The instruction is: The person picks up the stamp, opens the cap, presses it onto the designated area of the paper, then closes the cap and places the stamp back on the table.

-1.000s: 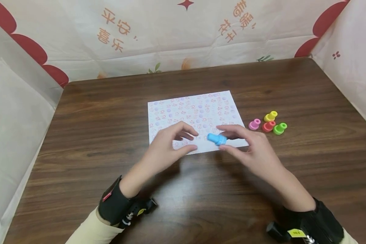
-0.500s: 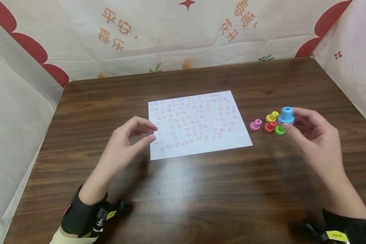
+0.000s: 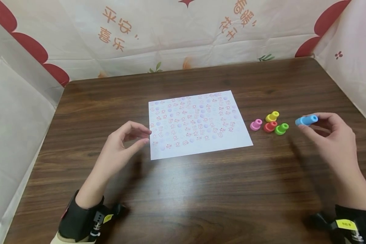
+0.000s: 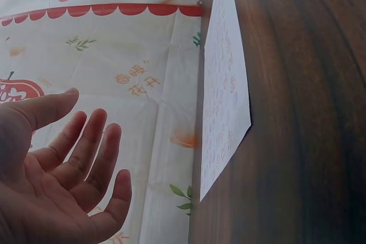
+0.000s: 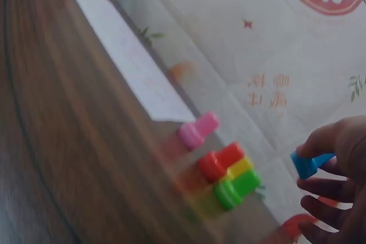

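Between the thumb and fingers of my right hand (image 3: 335, 139) a blue toy stamp (image 3: 306, 120) is pinched, lying tilted with its hollow handle end pointing right. It is held above the table, right of the other stamps; the right wrist view shows the blue stamp (image 5: 305, 165) too. My left hand (image 3: 122, 142) hovers by the left edge of a white paper sheet (image 3: 198, 149), fingers loosely bent and nothing in them. Small red and purple prints cover most of the sheet. In the left wrist view the left palm (image 4: 63, 198) is bare.
Right of the sheet stand a pink stamp (image 3: 256, 125), a yellow stamp (image 3: 272, 117), a red stamp (image 3: 270, 127) and a green stamp (image 3: 282, 129), close together. The brown wooden table (image 3: 183, 203) ends at a printed cloth curtain (image 3: 170, 40) behind and at both sides.
My right hand has carried the blue stamp from over the sheet rightward past the other stamps, and the stamp has turned over in the fingers. My left hand has drawn back left off the sheet.
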`<state>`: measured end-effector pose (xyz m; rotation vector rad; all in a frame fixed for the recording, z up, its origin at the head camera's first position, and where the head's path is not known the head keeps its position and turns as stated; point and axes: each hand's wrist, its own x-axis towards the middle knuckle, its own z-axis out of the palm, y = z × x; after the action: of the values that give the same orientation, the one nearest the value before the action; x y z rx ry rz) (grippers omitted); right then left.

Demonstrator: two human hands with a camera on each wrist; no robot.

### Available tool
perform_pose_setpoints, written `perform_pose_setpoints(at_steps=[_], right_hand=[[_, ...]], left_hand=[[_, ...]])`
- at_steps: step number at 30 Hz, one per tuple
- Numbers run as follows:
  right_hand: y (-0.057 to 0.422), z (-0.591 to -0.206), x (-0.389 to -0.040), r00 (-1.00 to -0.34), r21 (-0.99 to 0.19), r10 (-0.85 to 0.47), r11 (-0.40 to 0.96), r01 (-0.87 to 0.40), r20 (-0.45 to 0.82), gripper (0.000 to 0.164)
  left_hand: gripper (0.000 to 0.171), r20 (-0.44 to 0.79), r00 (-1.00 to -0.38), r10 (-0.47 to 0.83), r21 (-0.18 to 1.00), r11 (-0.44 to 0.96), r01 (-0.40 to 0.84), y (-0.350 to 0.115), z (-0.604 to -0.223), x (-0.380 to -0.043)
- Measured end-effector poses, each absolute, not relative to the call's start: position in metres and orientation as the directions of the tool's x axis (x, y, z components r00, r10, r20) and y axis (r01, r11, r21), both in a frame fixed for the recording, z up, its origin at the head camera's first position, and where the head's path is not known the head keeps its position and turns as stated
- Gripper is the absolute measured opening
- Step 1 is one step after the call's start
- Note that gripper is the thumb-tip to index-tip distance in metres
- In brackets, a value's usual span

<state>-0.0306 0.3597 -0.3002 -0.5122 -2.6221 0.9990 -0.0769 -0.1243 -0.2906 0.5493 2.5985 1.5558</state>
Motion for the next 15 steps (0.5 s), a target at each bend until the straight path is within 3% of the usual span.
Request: perform_pose_setpoints(at_steps=[6, 15], right_hand=[[0.37, -0.313, -0.034, -0.911, -0.515, 0.405, 0.799, 0.311, 0.079, 0.053], [0.376, -0.324, -0.035, -0.947, -0.402, 0.321, 0.867, 0.295, -0.002, 0.051]], left_hand=[[0.022, 0.125, -0.937, 0.326, 0.859, 0.437, 0.266, -0.125, -0.293, -0.076], [0.021, 0.115, -0.94, 0.321, 0.865, 0.433, 0.253, -0.125, -0.295, -0.076]])
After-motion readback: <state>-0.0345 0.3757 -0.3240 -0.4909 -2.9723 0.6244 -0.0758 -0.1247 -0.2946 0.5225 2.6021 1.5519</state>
